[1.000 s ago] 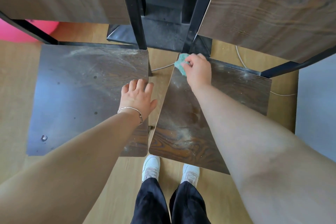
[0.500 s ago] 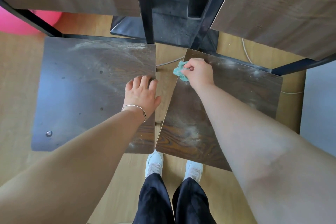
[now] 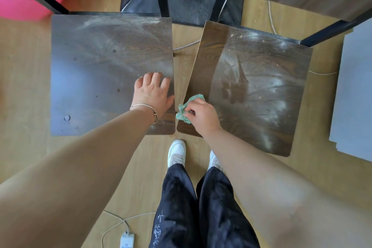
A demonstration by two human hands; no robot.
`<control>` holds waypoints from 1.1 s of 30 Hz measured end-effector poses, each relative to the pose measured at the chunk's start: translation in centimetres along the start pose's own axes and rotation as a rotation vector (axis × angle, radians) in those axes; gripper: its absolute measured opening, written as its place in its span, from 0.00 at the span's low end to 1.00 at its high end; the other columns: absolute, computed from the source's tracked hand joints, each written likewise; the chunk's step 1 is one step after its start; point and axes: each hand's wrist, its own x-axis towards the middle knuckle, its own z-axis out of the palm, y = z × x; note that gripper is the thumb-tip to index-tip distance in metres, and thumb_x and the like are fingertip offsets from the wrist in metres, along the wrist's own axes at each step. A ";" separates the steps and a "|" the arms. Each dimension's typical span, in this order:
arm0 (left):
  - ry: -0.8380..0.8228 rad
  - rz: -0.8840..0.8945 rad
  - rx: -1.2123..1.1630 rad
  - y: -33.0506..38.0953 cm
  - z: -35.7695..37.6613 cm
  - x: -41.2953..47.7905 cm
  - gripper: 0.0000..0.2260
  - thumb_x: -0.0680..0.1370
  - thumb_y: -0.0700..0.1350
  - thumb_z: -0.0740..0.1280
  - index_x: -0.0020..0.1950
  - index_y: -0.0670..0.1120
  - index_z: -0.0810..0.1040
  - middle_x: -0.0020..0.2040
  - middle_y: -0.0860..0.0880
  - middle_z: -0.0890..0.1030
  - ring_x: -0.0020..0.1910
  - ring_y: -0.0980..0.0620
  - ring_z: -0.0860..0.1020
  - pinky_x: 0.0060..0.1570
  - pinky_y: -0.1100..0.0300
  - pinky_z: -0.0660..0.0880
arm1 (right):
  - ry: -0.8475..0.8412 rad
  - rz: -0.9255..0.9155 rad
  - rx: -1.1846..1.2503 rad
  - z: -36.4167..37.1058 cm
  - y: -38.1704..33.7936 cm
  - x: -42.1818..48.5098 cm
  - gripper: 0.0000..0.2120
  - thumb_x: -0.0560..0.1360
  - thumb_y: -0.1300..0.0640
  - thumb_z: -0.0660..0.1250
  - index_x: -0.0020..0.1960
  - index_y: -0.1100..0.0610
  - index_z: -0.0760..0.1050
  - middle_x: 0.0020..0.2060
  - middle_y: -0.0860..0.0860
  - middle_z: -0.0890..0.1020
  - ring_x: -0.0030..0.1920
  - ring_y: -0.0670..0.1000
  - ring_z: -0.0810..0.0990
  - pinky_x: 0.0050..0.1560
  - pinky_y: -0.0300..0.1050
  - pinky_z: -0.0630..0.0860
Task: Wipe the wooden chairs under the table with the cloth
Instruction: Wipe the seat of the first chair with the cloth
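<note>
Cloth (image 3: 188, 109), green, crumpled: pinched in my right hand (image 3: 203, 116) on the near left edge of the right chair seat (image 3: 261, 96), long axis running from 7 o'clock to 1 o'clock along that edge. Left hand (image 3: 153, 92): fingers straight, palm flat on the left chair seat (image 3: 90, 66) near its 4 o'clock corner, fingertips toward 12 o'clock. Both seats dust-streaked.

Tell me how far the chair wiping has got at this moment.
Done: only a dark strip along the left edge of the right seat looks clean. In hand: the right hand pinches the green cloth at that seat's near left corner; the left hand rests on the left seat. Left: the dusty rest of both seats.
</note>
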 end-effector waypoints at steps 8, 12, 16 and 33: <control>-0.025 -0.011 0.004 1.5 0.6 -2.0 0.22 0.78 0.58 0.59 0.69 0.50 0.65 0.67 0.45 0.68 0.65 0.41 0.65 0.65 0.44 0.64 | -0.103 -0.087 -0.066 2.0 0.3 -5.0 0.03 0.74 0.60 0.69 0.45 0.60 0.81 0.49 0.53 0.80 0.45 0.54 0.79 0.43 0.42 0.69; -0.012 -0.007 -0.002 2.3 0.3 -2.4 0.21 0.78 0.57 0.60 0.68 0.50 0.67 0.65 0.45 0.69 0.64 0.41 0.66 0.65 0.44 0.64 | -0.153 -0.076 -0.048 1.4 0.2 -5.4 0.06 0.75 0.59 0.67 0.48 0.60 0.82 0.51 0.53 0.80 0.47 0.54 0.79 0.47 0.46 0.75; 0.007 -0.023 -0.019 3.0 -0.5 -1.1 0.22 0.78 0.57 0.59 0.70 0.50 0.65 0.67 0.46 0.67 0.65 0.42 0.65 0.65 0.45 0.63 | 0.017 0.044 0.090 -1.6 0.5 -3.0 0.03 0.72 0.61 0.71 0.43 0.61 0.82 0.45 0.53 0.80 0.43 0.52 0.78 0.43 0.44 0.73; 0.079 -0.008 -0.035 4.1 -0.6 7.7 0.23 0.78 0.59 0.57 0.71 0.51 0.62 0.69 0.47 0.65 0.67 0.43 0.64 0.66 0.47 0.62 | 0.259 0.254 -0.107 -15.6 4.5 20.9 0.05 0.75 0.54 0.70 0.49 0.54 0.81 0.51 0.51 0.80 0.50 0.53 0.78 0.46 0.42 0.74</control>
